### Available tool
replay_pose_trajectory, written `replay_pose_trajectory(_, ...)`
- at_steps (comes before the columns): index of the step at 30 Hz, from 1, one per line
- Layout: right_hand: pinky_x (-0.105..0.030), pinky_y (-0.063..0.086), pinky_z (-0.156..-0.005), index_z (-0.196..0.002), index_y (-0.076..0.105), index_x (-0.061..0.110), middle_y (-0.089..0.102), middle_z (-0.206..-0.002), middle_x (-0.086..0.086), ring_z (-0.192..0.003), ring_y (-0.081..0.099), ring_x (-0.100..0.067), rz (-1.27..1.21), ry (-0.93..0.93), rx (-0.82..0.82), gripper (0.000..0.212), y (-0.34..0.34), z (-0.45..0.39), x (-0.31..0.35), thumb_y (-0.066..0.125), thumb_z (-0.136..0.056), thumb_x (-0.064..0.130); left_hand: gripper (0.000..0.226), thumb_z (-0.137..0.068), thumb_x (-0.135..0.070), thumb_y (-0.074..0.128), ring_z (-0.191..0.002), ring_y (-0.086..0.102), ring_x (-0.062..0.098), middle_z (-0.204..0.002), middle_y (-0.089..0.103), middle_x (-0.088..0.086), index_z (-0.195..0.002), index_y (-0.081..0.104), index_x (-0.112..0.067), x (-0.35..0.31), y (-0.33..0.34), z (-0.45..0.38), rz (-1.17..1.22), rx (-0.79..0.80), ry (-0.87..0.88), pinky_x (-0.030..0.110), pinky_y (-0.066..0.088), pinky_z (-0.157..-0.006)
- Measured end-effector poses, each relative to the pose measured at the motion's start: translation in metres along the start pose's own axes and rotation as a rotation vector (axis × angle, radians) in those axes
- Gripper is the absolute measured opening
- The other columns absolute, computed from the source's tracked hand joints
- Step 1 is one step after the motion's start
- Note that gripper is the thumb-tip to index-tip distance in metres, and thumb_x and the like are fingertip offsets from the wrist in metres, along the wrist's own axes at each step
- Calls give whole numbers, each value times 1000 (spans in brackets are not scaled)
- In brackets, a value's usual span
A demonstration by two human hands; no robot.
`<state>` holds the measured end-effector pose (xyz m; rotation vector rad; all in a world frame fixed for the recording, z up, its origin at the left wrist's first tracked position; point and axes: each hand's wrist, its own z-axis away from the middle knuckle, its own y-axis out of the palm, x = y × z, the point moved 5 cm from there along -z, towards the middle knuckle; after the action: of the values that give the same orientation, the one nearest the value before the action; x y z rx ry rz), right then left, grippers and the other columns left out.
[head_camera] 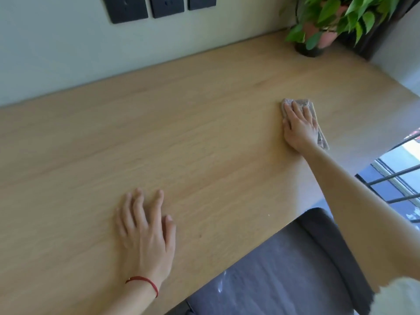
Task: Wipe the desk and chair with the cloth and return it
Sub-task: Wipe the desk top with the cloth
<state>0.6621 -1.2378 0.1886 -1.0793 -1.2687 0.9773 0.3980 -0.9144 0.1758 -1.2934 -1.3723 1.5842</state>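
A folded grey-pink cloth (307,105) lies flat on the light wooden desk (193,123), towards its right side. My right hand (298,127) presses down on top of the cloth, fingers spread and pointing away from me, so most of the cloth is hidden beneath it. My left hand (145,233) rests palm-down on the bare desk near the front edge, fingers apart and holding nothing; a red string circles its wrist. A dark grey chair (284,273) stands tucked at the desk's front right, with pale smudges on its seat.
A potted green plant (318,30) stands at the desk's far right corner by the wall. Black wall sockets (159,5) sit above the desk. A window with dark bars (397,178) is to the right.
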Motion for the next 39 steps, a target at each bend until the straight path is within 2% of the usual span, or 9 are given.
replay_pose_trajectory(6, -51, 10, -118, -149, 21, 25, 18, -160, 0, -147, 8, -31, 0, -237, 69, 49, 24, -2, 91, 30, -101, 26, 54, -89, -38, 27, -136, 30, 40, -141, 44, 21, -134, 47, -17, -2, -5, 0, -34, 18, 14, 60, 29, -108)
replay_pose_trajectory(14, -49, 16, -119, -149, 19, 32, 21, -159, 7, -148, 10, -25, -41, -560, 135, 53, 40, 99, 172, 36, -99, 29, 53, -90, -38, 28, -138, 27, 38, -142, 41, 20, -136, 45, -18, -1, -5, 2, -32, 7, 24, 58, 26, -111)
replay_pose_trajectory(18, -43, 13, -121, -149, 18, 32, 22, -158, 9, -149, 10, -19, -19, -895, 224, 51, 40, 202, 159, 33, -100, 32, 52, -89, -36, 30, -137, 29, 39, -141, 43, 20, -134, 47, -16, -2, -4, 3, -26, -8, 25, 57, 24, -112)
replay_pose_trajectory(20, -43, 15, -121, -148, 22, 32, 23, -158, 8, -148, 12, -16, -18, -960, 219, 48, 31, 205, 127, 33, -101, 33, 52, -88, -36, 31, -136, 31, 40, -139, 45, 20, -133, 48, -16, -3, -5, 2, -18, -15, 23, 57, 25, -111)
replay_pose_trajectory(22, -47, 18, -120, -147, 28, 30, 26, -157, 3, -148, 14, -18, -27, -847, 155, 47, 22, 165, 100, 35, -101, 29, 53, -89, -37, 29, -136, 32, 39, -140, 45, 20, -134, 47, -17, -3, -4, 1, -28, -4, 25, 58, 26, -111)
replay_pose_trajectory(26, -46, 15, -120, -146, 28, 28, 23, -159, 0, -148, 12, -23, -54, -331, 56, 47, 19, 55, 109, 36, -100, 23, 53, -90, -39, 26, -138, 30, 39, -142, 43, 19, -136, 44, -18, -3, -5, 0, -32, 8, 23, 57, 24, -113)
replay_pose_trajectory(28, -46, 12, -120, -148, 24, 26, 19, -160, 0, -148, 9, -28, -28, -307, 59, 49, 32, 33, 152, 33, -100, 24, 54, -91, -39, 25, -139, 28, 38, -144, 42, 19, -138, 41, -18, -2, -4, 0, -26, 9, 22, 56, 21, -114)
replay_pose_trajectory(34, -44, 7, -121, -149, 19, 30, 14, -160, 6, -149, 4, -25, -38, -664, 174, 50, 68, 96, 270, 30, -101, 25, 61, -92, -36, 27, -142, 23, 34, -149, 33, 18, -145, 24, -7, 0, -3, 3, 5, -18, -8, 53, 18, -117)
replay_pose_trajectory(39, -40, 12, -122, -148, 23, 28, 23, -158, 5, -148, 13, -21, 50, -1061, 235, 46, 49, 178, 199, 27, -103, 27, 59, -89, -26, 26, -141, 21, 37, -151, 26, 22, -143, 25, -2, 4, -5, 4, 7, -24, -65, 54, 16, -117)
